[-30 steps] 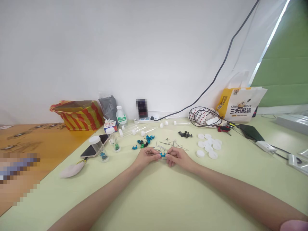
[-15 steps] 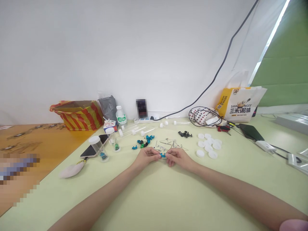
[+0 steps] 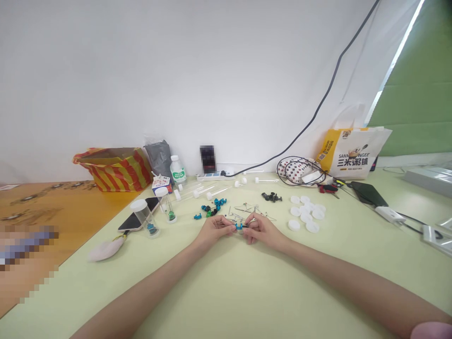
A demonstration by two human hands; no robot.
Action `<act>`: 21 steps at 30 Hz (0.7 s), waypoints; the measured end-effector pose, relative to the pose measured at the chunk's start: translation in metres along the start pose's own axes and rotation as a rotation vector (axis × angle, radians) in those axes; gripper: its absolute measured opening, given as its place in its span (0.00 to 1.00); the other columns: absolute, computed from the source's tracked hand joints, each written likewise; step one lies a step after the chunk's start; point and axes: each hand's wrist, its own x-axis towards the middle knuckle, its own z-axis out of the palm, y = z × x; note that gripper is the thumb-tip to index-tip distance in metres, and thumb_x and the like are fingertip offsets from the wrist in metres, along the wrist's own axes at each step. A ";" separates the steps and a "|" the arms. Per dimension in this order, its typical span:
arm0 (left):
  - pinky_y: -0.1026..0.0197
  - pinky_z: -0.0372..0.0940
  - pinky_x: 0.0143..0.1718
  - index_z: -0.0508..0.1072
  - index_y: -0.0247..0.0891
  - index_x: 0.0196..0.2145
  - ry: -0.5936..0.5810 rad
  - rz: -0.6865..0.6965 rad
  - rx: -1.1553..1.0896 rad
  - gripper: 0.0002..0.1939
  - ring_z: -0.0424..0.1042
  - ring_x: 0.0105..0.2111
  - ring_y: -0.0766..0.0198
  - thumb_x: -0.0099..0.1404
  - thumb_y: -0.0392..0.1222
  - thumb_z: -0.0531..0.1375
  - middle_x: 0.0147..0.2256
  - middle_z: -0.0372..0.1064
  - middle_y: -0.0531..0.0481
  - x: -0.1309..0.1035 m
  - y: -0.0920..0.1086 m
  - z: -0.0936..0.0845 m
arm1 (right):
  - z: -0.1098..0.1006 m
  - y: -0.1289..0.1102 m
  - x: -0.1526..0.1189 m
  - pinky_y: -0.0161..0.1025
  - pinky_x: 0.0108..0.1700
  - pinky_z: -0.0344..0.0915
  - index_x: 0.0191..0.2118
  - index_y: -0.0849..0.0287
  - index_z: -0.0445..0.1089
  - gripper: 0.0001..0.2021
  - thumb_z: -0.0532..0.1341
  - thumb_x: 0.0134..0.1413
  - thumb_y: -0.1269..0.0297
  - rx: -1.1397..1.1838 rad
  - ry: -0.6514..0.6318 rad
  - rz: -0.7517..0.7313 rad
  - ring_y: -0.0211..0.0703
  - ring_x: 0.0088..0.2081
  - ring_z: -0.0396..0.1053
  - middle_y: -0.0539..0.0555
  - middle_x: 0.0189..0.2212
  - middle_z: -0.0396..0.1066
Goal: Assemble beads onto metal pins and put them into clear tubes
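Note:
My left hand point(image 3: 216, 229) pinches one end of a small blue plastic part point(image 3: 238, 227) just above the table. On the other side, my right hand point(image 3: 262, 229) has thumb and fingers closed on a small black piece point(image 3: 246, 226), which points at the blue part and seems to touch its right end. Behind my hands lie thin metal pins point(image 3: 249, 208) in a loose heap. Blue and green parts point(image 3: 218, 203) are clustered beyond my left hand, with one blue piece point(image 3: 197, 216) apart from them. Black pegs point(image 3: 271, 197) form a pile farther back.
White round caps point(image 3: 306, 212) lie to the right. Two capped clear tubes point(image 3: 143, 217) with coloured parts inside stand at left beside a phone point(image 3: 136, 221). Clear tubes point(image 3: 221, 192) lie near the wall. A power strip point(image 3: 213, 176), a bottle point(image 3: 178, 170) and a paper bag point(image 3: 353, 153) stand at the back.
My right fingers have shifted slightly and lifted, and a black piece now shows between them and the blue part. My left hand has stayed almost still.

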 end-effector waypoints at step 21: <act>0.63 0.66 0.33 0.70 0.32 0.23 0.011 -0.030 0.002 0.11 0.73 0.31 0.63 0.46 0.40 0.67 0.33 0.73 0.47 -0.001 0.003 0.002 | -0.002 0.001 0.002 0.33 0.27 0.65 0.33 0.62 0.65 0.18 0.56 0.51 0.49 -0.063 -0.012 0.001 0.35 0.23 0.69 0.52 0.24 0.70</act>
